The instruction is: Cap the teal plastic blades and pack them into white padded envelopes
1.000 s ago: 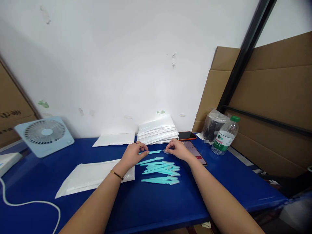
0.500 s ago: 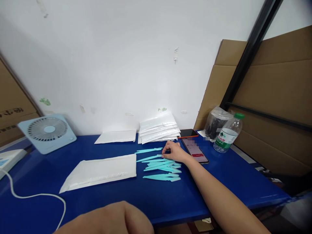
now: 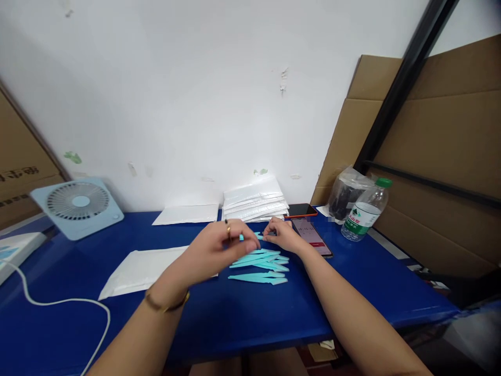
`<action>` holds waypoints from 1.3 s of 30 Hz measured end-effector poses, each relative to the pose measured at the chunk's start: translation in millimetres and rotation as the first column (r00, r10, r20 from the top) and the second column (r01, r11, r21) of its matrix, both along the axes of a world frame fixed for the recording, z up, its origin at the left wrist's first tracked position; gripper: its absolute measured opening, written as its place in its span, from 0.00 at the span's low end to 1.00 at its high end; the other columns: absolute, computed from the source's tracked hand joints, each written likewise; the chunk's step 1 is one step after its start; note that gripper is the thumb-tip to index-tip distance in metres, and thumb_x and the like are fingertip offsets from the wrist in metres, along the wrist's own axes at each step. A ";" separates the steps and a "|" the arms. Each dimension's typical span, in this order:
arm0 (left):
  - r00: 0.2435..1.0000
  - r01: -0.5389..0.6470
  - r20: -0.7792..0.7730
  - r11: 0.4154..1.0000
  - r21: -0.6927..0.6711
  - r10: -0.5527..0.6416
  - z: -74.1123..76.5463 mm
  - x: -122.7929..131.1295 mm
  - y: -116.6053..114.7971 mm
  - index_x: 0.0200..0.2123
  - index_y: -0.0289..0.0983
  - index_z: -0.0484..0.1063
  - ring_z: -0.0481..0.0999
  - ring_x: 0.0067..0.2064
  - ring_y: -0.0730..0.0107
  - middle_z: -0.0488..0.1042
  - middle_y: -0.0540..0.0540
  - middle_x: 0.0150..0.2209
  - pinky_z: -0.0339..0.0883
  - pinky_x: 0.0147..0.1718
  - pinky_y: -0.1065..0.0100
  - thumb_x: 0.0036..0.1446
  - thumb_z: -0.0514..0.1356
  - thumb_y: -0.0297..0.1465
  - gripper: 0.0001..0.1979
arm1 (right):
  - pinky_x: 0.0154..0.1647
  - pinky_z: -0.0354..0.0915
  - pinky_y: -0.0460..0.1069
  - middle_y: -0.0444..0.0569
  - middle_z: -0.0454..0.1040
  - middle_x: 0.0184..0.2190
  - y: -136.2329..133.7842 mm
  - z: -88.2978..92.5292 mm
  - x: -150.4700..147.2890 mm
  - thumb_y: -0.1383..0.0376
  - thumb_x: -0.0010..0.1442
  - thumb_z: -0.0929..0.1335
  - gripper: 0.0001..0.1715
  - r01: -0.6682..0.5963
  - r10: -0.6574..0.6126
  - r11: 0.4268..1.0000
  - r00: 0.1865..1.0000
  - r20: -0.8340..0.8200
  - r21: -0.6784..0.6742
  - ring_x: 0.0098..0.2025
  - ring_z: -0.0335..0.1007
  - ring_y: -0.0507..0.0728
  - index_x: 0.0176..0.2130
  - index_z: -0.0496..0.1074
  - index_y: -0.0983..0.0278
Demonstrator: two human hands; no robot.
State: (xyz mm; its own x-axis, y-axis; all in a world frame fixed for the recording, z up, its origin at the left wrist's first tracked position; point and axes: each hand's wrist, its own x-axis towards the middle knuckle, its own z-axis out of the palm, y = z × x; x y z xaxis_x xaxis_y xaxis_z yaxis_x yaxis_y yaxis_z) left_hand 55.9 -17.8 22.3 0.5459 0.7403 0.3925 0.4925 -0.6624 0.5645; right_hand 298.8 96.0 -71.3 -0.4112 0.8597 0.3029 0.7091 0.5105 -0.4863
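Observation:
Several turquoise eyebrow razors (image 3: 258, 259) lie in a loose pile on the blue table, and a couple rest a little nearer the front. My right hand (image 3: 282, 235) pinches the right end of an eyebrow razor (image 3: 259, 236) behind the pile. My left hand (image 3: 219, 248), ring and bracelet on it, hovers over the razors' left side. Its fingers are curved, thumb and forefinger slightly apart, with nothing visible between them. Part of the pinched razor is hidden behind the left fingers. Beneath the left forearm lies a white padded envelope (image 3: 143, 266), partly covered.
A stack of white envelopes (image 3: 254, 201) and a single envelope (image 3: 186, 214) lie by the wall. Two phones, one lit (image 3: 313, 237) and one dark (image 3: 301, 210), lie to the right near a water bottle (image 3: 364, 214). A blue fan (image 3: 80, 206) and white cable (image 3: 66, 301) are left.
My left hand has come up from the front edge to the razors, over the envelope. My right hand stays by the pile, now with a razor behind it pinched. The view has shifted slightly.

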 end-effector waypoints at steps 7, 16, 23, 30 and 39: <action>0.847 -0.349 -0.412 0.936 0.045 0.336 -75.6 2.4 87.3 0.34 0.41 0.75 0.72 0.39 0.67 0.75 0.49 0.37 0.62 0.36 0.71 0.53 0.55 0.36 0.10 | 0.46 0.47 0.53 0.45 0.67 0.32 -3.0 3.7 4.2 0.61 0.51 0.69 0.07 0.002 -0.001 0.999 1.000 -0.028 0.042 0.40 0.63 0.55 0.28 0.73 0.62; 0.861 -0.378 -0.357 0.925 0.025 0.362 -87.6 -8.5 95.8 0.35 0.41 0.74 0.72 0.38 0.67 0.74 0.48 0.37 0.61 0.34 0.71 0.50 0.57 0.39 0.12 | 0.42 0.51 0.49 0.45 0.70 0.32 4.6 7.7 23.9 0.62 0.49 0.69 0.06 0.087 -0.086 0.995 0.996 0.034 -0.047 0.36 0.65 0.54 0.28 0.75 0.62; 0.927 -0.205 -0.352 0.958 -0.199 0.125 -88.5 4.6 83.6 0.27 0.40 0.74 0.70 0.30 0.71 0.74 0.50 0.28 0.57 0.25 0.73 0.47 0.59 0.42 0.12 | 0.39 0.55 0.47 0.45 0.71 0.31 -9.9 16.2 19.0 0.56 0.44 0.71 0.13 -0.097 0.118 0.969 0.990 0.081 -0.227 0.33 0.66 0.53 0.27 0.76 0.62; 0.890 -0.366 -0.351 0.916 -0.166 0.292 -93.3 2.8 90.2 0.27 0.39 0.72 0.71 0.28 0.72 0.74 0.50 0.27 0.55 0.24 0.73 0.48 0.58 0.38 0.09 | 0.41 0.55 0.49 0.46 0.71 0.32 -9.9 10.7 10.6 0.58 0.48 0.69 0.10 -0.103 0.127 0.964 0.988 0.085 -0.246 0.34 0.66 0.54 0.28 0.76 0.62; 0.864 -0.444 -0.286 0.895 -0.043 0.415 -87.0 -6.4 89.3 0.33 0.40 0.71 0.71 0.37 0.68 0.72 0.49 0.36 0.58 0.29 0.71 0.48 0.58 0.40 0.11 | 0.42 0.52 0.49 0.44 0.71 0.30 -5.0 15.8 21.2 0.55 0.47 0.70 0.13 0.038 -0.017 0.981 0.994 0.109 -0.191 0.33 0.66 0.53 0.26 0.75 0.62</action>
State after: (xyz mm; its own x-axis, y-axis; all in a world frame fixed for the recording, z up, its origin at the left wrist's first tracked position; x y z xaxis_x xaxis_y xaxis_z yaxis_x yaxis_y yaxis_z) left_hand 49.5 71.5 -64.7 0.2360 0.9535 0.1872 0.8541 -0.2955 0.4281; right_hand 320.0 91.0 -55.5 -0.4077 0.9090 0.0864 0.7744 0.3944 -0.4948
